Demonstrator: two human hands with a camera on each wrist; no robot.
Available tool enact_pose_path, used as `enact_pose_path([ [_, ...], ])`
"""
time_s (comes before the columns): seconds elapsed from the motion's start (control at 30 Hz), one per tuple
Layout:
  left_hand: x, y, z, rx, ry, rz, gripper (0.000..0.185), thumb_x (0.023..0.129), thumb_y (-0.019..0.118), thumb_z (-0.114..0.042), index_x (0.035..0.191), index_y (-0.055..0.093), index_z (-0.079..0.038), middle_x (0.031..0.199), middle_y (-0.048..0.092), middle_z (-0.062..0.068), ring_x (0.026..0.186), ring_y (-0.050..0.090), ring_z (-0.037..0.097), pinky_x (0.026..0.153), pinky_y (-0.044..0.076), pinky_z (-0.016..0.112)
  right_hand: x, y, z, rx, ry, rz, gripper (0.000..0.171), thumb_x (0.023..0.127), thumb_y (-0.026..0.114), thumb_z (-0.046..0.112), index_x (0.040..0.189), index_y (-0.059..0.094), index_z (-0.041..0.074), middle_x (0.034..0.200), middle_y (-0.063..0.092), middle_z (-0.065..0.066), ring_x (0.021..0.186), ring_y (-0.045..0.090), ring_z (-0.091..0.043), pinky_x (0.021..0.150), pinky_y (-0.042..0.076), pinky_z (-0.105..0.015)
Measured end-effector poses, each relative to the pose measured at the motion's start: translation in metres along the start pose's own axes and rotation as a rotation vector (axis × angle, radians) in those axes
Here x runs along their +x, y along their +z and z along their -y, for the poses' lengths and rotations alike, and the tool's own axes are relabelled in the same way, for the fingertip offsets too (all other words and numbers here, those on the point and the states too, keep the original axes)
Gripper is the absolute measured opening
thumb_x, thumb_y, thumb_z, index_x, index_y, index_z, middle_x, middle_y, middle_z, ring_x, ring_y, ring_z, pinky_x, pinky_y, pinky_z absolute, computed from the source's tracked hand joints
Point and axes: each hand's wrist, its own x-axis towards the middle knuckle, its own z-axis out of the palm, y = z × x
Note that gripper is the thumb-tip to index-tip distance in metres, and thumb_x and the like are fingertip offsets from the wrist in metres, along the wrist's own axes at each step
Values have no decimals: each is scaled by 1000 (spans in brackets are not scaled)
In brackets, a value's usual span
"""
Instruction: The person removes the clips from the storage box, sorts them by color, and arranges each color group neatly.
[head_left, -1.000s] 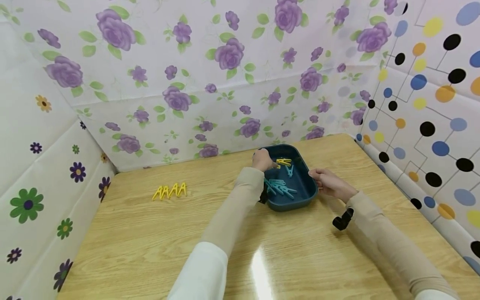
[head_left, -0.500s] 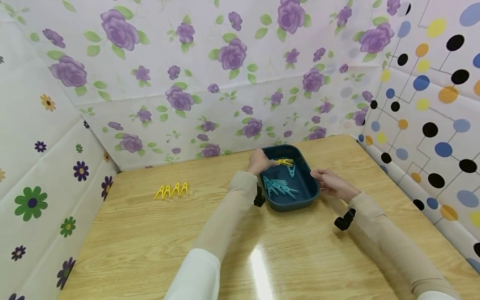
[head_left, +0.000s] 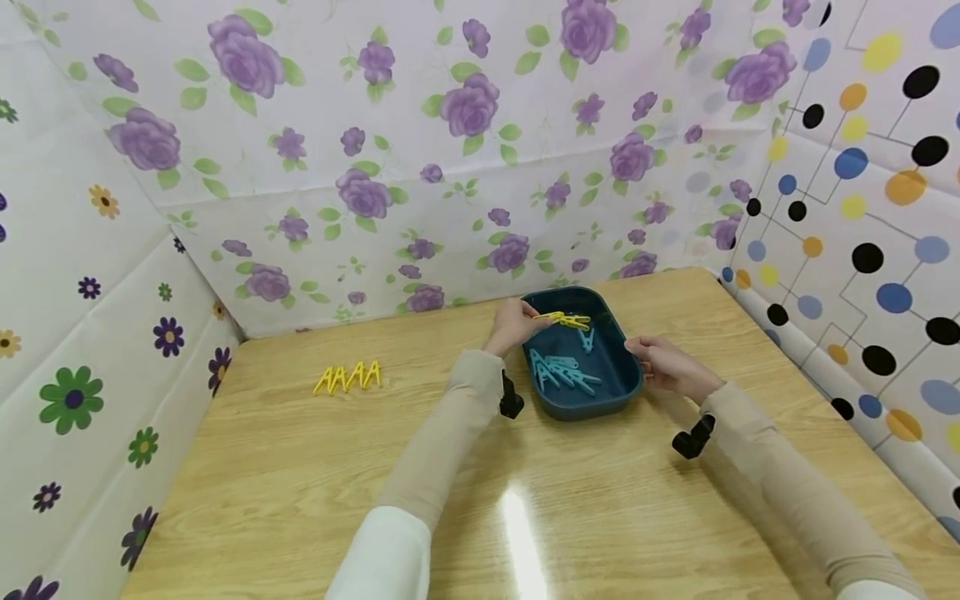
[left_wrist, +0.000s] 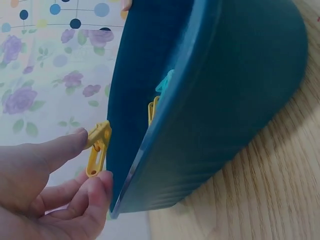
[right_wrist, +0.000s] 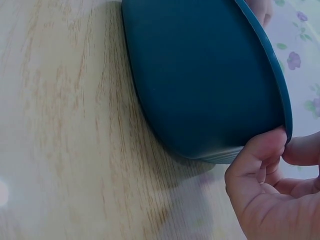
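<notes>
In the head view, my left hand [head_left: 512, 325] is at the far left rim of a dark teal plastic bin [head_left: 588, 412]. Between its thumb and fingers it pinches a yellow clothespin [left_wrist: 100, 132], held just above the rim in the left wrist view. My right hand [right_wrist: 272, 192] grips the rim on the bin's right side, thumb and fingers on either side of the edge. Inside the bin lie several teal clothespins [head_left: 561, 372], a separate teal one [head_left: 587, 341] and at least one more yellow clothespin [head_left: 577, 322].
Several yellow clothespins [head_left: 360, 375] stand in a row on the left of the wooden table [head_left: 315, 483]. Behind the bin rises a flowered cloth wall [head_left: 420, 242]. A dotted cloth wall [head_left: 832, 275] borders the right side.
My left hand has drawn back from inside the bin toward its left rim, and the yellow clothespin it pinches has come into clear view. My right hand stays at the rim.
</notes>
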Motion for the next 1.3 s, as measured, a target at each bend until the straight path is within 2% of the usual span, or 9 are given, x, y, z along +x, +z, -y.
enact_pose_path([
  [0.13,-2,-3,4,-26,18,14,28,90,69,-27,109,67,-6,110,65,11,97,61,23,83,52,36,0,-1,0,-4,-7,2,24,105,40,29,110,48,7,75,49,9,63,45,-4,64,41,-22],
  [0.33,-6,-5,15,-80,59,10,29,90,70,-24,112,68,-6,113,66,12,103,61,25,86,52,37,1,-1,-1,4,-1,0,23,105,40,29,108,48,7,73,47,9,62,43,-5,63,39,-22],
  [0.43,-7,-7,21,-112,81,2,28,89,70,-23,112,68,-6,112,67,12,102,62,24,84,53,36,1,-1,-1,6,1,3,24,105,40,29,111,48,6,74,49,9,63,44,-5,64,40,-23],
  [0.63,-8,-9,31,-137,82,-26,27,88,71,-20,111,69,-6,109,68,12,98,63,25,85,54,36,-1,1,1,14,9,2,27,105,40,29,115,48,5,79,55,9,66,50,-5,65,44,-22],
  [0.87,-14,-17,38,-159,99,-55,28,90,70,-23,114,68,-10,111,67,10,100,63,25,85,53,37,-1,0,1,6,6,10,28,105,39,30,117,44,5,78,52,9,65,48,-5,65,42,-22],
  [1.3,-20,-25,56,-215,143,-96,31,87,73,-21,114,69,-8,106,67,11,93,64,24,81,55,33,0,2,-1,60,-4,32,22,105,40,27,112,46,7,76,56,8,64,53,-4,63,46,-22],
])
